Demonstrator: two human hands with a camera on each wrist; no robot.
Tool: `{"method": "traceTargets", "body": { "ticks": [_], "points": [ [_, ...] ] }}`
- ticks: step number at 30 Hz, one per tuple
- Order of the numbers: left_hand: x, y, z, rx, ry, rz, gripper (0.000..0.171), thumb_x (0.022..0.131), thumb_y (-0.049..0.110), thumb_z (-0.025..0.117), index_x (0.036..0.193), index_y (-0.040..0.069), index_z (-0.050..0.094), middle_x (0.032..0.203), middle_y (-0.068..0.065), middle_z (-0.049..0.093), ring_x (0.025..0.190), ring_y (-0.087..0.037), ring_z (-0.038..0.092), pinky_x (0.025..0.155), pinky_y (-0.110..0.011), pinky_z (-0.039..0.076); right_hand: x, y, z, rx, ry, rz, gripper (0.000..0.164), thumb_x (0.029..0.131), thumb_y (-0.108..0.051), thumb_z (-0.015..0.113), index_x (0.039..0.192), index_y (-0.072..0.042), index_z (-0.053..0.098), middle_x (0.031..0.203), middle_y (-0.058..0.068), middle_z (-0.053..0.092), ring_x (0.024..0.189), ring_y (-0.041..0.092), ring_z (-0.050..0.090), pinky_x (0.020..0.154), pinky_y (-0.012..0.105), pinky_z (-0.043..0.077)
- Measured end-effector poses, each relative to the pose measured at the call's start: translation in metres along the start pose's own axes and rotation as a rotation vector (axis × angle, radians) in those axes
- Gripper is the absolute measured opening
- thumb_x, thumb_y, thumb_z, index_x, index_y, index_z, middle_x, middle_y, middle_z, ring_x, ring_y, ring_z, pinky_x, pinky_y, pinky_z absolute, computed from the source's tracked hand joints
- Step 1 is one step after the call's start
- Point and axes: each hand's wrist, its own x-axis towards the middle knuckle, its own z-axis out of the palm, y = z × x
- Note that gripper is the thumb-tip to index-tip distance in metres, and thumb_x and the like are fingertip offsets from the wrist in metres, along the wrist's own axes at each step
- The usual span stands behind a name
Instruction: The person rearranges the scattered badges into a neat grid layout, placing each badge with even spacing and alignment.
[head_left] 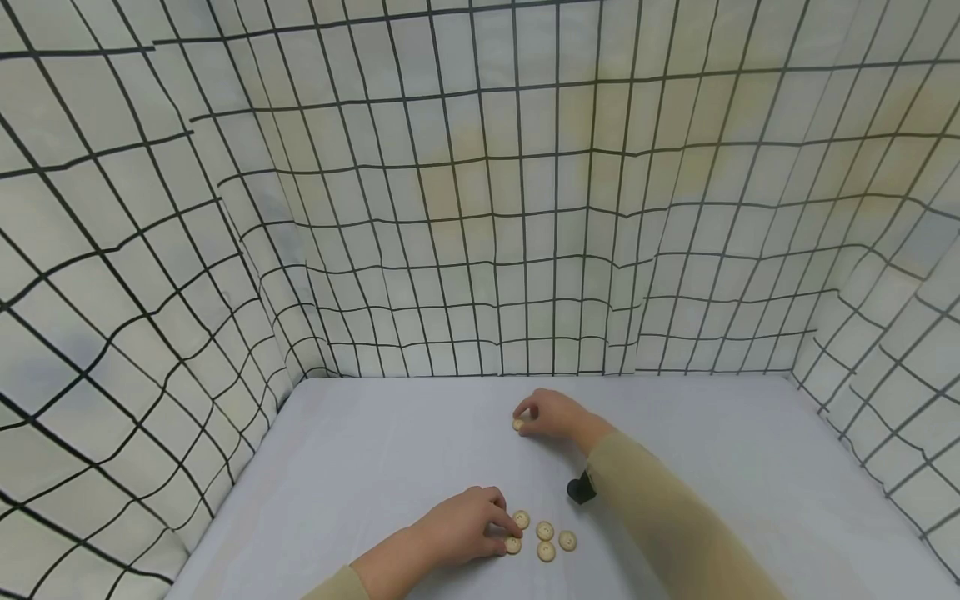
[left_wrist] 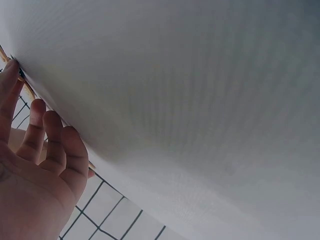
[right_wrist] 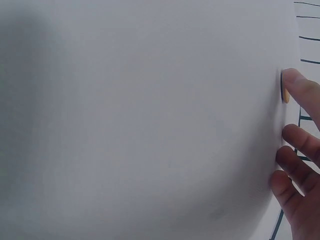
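Toward the back of the white table, my right hand pinches a pale round button between thumb and index finger, close over the tabletop. The right wrist view catches the thin edge of that button under a fingertip. Nearer the front, my left hand has thumb and index finger at the two sides of another button. Right beside those fingers lies a button of the same kind. In the left wrist view the hand shows its palm, with fingertips at the cloth.
Several more buttons, among them one at the right and one nearest the front, lie flat just right of my left hand. A black wrist camera sits under the right sleeve. White walls with black grid lines enclose the table.
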Motion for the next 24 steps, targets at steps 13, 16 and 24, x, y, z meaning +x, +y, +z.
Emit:
{"method": "traceTargets", "body": {
  "ticks": [13, 16, 24],
  "points": [
    [0.002, -0.002, 0.004, 0.012, 0.009, -0.01, 0.022, 0.084, 0.037, 0.078, 0.105, 0.04, 0.076, 0.103, 0.019, 0.056, 0.092, -0.001, 0.051, 0.08, -0.026, 0.048, -0.013, 0.0, -0.01, 0.043, 0.001, -0.028, 0.033, 0.084, -0.035, 0.079, 0.116, -0.029, 0.073, 0.099, -0.006, 0.059, 0.089, 0.013, 0.053, 0.077, 0.034, 0.046],
    [0.002, -0.001, 0.003, 0.019, 0.013, -0.013, 0.022, 0.083, 0.037, 0.078, 0.105, 0.04, 0.076, 0.103, 0.019, 0.056, 0.093, -0.001, 0.051, 0.081, -0.027, 0.048, -0.016, 0.002, -0.013, 0.041, -0.008, -0.033, 0.032, 0.084, -0.036, 0.079, 0.116, -0.031, 0.073, 0.1, -0.007, 0.058, 0.09, 0.013, 0.053, 0.076, 0.033, 0.046],
    [0.001, 0.001, 0.002, 0.028, 0.009, -0.022, 0.022, 0.084, 0.037, 0.078, 0.105, 0.04, 0.076, 0.103, 0.018, 0.056, 0.092, -0.002, 0.051, 0.08, -0.027, 0.048, -0.03, 0.007, -0.018, 0.03, -0.043, -0.095, 0.032, 0.084, -0.035, 0.08, 0.115, -0.032, 0.074, 0.099, -0.008, 0.059, 0.09, 0.013, 0.053, 0.072, 0.032, 0.047]
  ]
}}
